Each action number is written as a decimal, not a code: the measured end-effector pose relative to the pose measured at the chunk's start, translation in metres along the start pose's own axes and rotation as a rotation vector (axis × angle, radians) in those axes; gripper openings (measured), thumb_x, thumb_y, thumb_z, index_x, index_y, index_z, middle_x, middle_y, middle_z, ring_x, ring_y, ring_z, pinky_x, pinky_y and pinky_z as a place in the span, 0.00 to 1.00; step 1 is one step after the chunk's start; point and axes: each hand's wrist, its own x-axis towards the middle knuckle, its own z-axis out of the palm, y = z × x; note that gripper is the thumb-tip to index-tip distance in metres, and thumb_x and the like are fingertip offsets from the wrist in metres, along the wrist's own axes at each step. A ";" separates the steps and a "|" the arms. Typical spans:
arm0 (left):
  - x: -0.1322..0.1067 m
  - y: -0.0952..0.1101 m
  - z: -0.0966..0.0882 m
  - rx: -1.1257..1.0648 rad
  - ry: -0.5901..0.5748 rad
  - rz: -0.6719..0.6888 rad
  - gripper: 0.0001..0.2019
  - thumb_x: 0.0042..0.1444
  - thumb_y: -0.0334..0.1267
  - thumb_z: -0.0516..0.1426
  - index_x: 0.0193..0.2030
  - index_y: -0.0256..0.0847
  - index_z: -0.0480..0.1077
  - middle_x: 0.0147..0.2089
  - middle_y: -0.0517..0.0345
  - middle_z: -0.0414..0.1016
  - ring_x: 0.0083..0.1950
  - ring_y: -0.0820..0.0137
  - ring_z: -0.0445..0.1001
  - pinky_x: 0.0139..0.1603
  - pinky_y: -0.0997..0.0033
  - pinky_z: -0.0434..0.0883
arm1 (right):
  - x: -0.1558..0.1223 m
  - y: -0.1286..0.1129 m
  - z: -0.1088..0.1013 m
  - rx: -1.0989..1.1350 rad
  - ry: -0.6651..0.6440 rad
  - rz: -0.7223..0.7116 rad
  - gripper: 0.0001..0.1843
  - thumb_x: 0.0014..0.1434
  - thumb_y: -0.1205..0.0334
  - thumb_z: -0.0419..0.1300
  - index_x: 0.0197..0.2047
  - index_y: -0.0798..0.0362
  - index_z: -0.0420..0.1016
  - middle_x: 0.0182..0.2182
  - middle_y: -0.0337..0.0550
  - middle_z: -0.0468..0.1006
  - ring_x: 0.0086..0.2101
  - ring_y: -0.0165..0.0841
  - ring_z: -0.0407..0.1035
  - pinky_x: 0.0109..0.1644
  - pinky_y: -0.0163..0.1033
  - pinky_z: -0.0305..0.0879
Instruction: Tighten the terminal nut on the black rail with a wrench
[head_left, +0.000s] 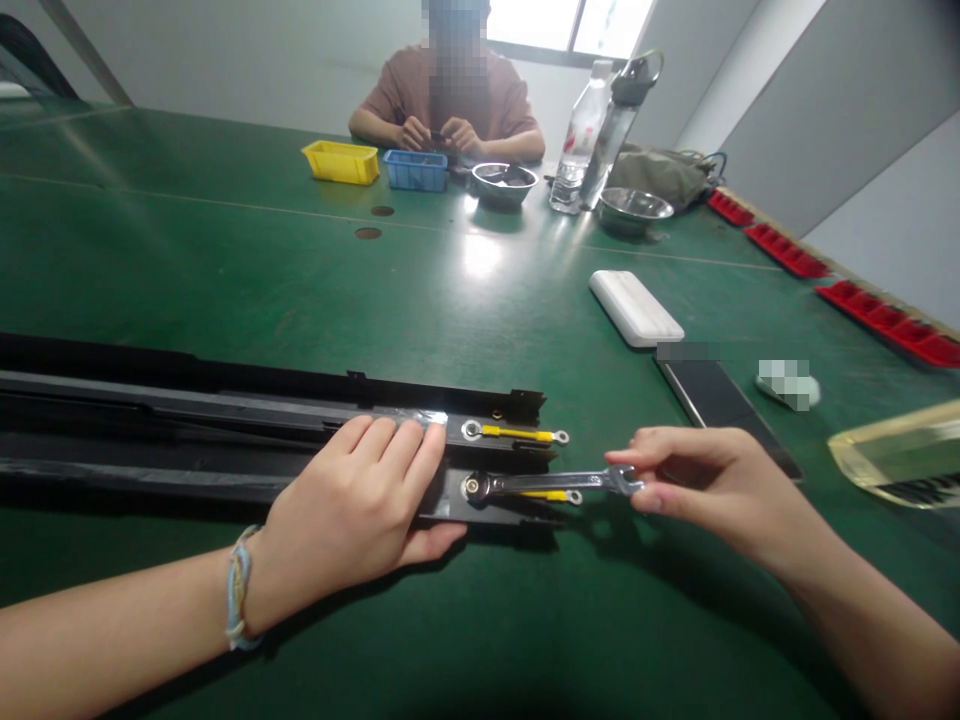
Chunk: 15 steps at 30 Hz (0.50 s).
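Left hand's (367,490) got its fingers pressed together, clamped over a pair of black rails (187,475) lying side by side toward the worktop's (262,270) near edge. Right hand's (701,480) just pinching a wrench (551,482) by its open end, ring end sitting on a bolt (472,486) on the nearer rail, and I can see a yellow bin (341,165) and a blue bin (416,172) near the far edge.
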 end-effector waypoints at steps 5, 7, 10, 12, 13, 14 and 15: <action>-0.002 -0.001 -0.003 0.000 -0.003 -0.004 0.30 0.62 0.55 0.45 0.45 0.26 0.73 0.34 0.43 0.76 0.33 0.57 0.71 0.33 0.59 0.68 | 0.002 0.001 0.001 0.043 0.009 0.024 0.11 0.42 0.55 0.75 0.28 0.52 0.85 0.23 0.42 0.77 0.23 0.31 0.67 0.25 0.34 0.65; -0.003 -0.003 -0.004 0.003 0.000 -0.004 0.30 0.62 0.56 0.45 0.45 0.26 0.73 0.34 0.43 0.76 0.32 0.58 0.71 0.33 0.59 0.68 | 0.001 0.000 0.003 0.058 -0.017 -0.016 0.11 0.42 0.56 0.76 0.29 0.52 0.85 0.21 0.40 0.75 0.22 0.30 0.67 0.24 0.33 0.63; -0.005 -0.005 -0.004 0.002 0.001 -0.009 0.30 0.62 0.56 0.45 0.45 0.26 0.73 0.34 0.43 0.76 0.32 0.58 0.71 0.33 0.59 0.68 | -0.003 -0.003 0.008 0.051 -0.102 -0.099 0.10 0.43 0.59 0.76 0.29 0.52 0.83 0.20 0.38 0.75 0.22 0.29 0.67 0.24 0.33 0.62; -0.006 -0.007 -0.004 -0.001 -0.001 -0.013 0.30 0.62 0.56 0.45 0.45 0.26 0.73 0.34 0.43 0.76 0.32 0.57 0.71 0.33 0.60 0.68 | -0.007 -0.004 0.012 0.029 -0.159 -0.164 0.10 0.43 0.60 0.76 0.29 0.51 0.82 0.18 0.36 0.73 0.21 0.29 0.66 0.25 0.33 0.62; -0.006 -0.007 -0.003 -0.001 -0.001 -0.013 0.30 0.62 0.56 0.45 0.44 0.26 0.73 0.34 0.43 0.76 0.32 0.57 0.71 0.33 0.60 0.68 | -0.008 -0.005 0.013 0.009 -0.162 -0.174 0.10 0.43 0.61 0.75 0.29 0.51 0.81 0.19 0.36 0.74 0.21 0.29 0.66 0.25 0.33 0.62; -0.007 -0.007 -0.003 -0.002 -0.001 -0.013 0.30 0.62 0.56 0.45 0.44 0.26 0.73 0.34 0.43 0.76 0.32 0.57 0.71 0.33 0.59 0.68 | -0.009 -0.006 0.014 -0.008 -0.162 -0.184 0.10 0.44 0.61 0.75 0.29 0.51 0.80 0.20 0.36 0.74 0.22 0.29 0.66 0.26 0.33 0.62; -0.007 -0.007 -0.002 -0.001 -0.001 -0.013 0.30 0.62 0.56 0.45 0.44 0.26 0.73 0.34 0.43 0.76 0.32 0.57 0.71 0.33 0.59 0.68 | -0.010 -0.007 0.014 -0.023 -0.160 -0.186 0.10 0.44 0.62 0.75 0.30 0.51 0.80 0.20 0.36 0.75 0.22 0.29 0.67 0.26 0.34 0.63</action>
